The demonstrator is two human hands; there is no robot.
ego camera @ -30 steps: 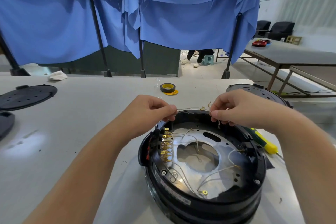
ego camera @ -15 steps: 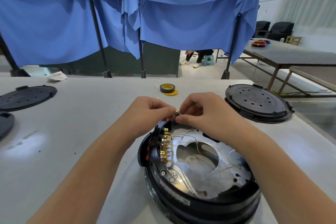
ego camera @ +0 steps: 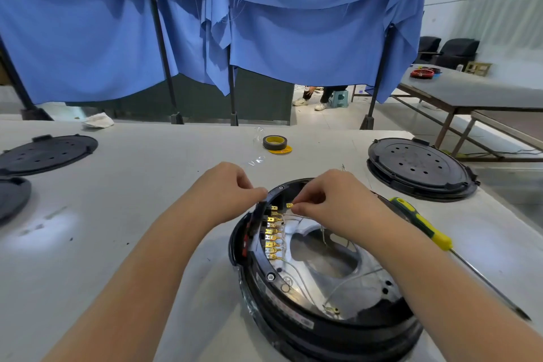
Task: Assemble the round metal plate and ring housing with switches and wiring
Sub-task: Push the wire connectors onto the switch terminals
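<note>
Over ring housing (ego camera: 293, 323): right hand (ego camera: 329, 200) pinches brass terminal (ego camera: 289, 205) pointing left; left hand (ego camera: 226, 188) curled, contents unclear.

1. The scene is bright and evenly lit, with soft, diffuse light from overhead.
2. Two pale sheens of glare lie on the white surface (ego camera: 123, 214) at the left; the round metal plate (ego camera: 320, 273) reflects light in bright, washed patches.
3. Shadows are faint: a soft one lies under the ring housing (ego camera: 293, 317) on its near left side.
4. Wide-angle distortion bends the frame: the surface's far edge curves, the blue curtain (ego camera: 264, 38) bulges, and the forearms stretch toward the lower corners.
5. The centre is fairly sharp; the lower edges are soft and smeared, and the gold terminals (ego camera: 271, 236) show slight blur.
</note>
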